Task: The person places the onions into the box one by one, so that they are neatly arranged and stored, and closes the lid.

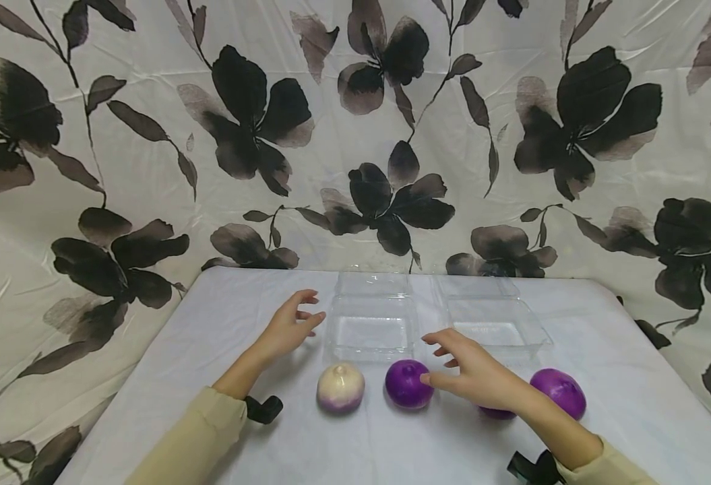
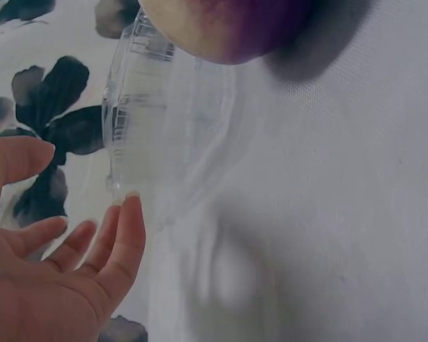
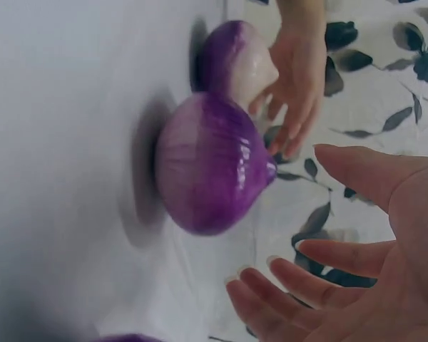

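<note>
In the head view, two bare hands are hovering over a white-covered table (image 1: 209, 350). The left hand (image 1: 288, 327) is holding nothing; its fingers are parting loosely, just left of the left clear container (image 1: 372, 331). The right hand (image 1: 473, 367) is holding nothing either, its thumb and fingers standing wide apart, with the thumb overlapping the edge of the middle purple onion (image 1: 407, 385). The pale onion (image 1: 340, 386), purple toward its base, is sitting to the left of that one, in front of the left container. Beneath the right hand, another purple onion (image 1: 497, 413) is mostly hiding, and the far-right purple onion (image 1: 561, 392) is resting just beyond the forearm. The right clear container (image 1: 491, 333) is standing behind the right hand. A floral cloth (image 1: 149, 40) is hanging behind the table.

In the left wrist view, the left hand's thumb and fingers are spreading around bare air, while the pale onion is showing at the top edge, near a clear container.

In the right wrist view, the right hand is gaping beside the middle purple onion, apart from it. The pale onion is sitting behind, with the left hand hanging beyond.
</note>
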Demonstrator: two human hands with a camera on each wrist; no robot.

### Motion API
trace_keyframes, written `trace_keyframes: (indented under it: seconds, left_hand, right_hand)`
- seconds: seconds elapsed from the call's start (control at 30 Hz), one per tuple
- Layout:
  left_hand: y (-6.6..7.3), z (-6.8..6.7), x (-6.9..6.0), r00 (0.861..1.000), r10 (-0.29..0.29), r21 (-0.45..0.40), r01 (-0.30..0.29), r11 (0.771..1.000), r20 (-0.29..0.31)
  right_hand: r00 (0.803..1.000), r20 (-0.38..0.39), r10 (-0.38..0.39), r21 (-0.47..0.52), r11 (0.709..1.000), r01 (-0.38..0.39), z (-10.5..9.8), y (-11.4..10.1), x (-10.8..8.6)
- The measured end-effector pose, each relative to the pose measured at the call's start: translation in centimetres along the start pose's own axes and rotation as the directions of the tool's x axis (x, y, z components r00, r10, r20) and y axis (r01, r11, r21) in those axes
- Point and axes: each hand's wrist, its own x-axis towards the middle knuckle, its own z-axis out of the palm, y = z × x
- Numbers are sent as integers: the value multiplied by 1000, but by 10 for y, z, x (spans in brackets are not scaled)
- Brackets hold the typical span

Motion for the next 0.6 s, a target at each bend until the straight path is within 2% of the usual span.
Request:
trace_keyframes:
  seconds: [0.27, 0.5, 0.6]
  left_hand:
    - [-3, 8, 7, 997, -72, -144, 72, 987, 1]
    - [-11, 15, 13, 989, -145, -302, 140, 943, 5]
    - [-14, 17, 14, 988, -153, -329, 150, 932, 18]
  right_hand:
    - [999, 31, 31, 2, 1000, -31, 13, -3, 1]
    - [1000, 11, 18, 17, 1000, -18, 24, 1, 2]
    - [1000, 4, 12, 30, 999, -13, 28, 4, 3]
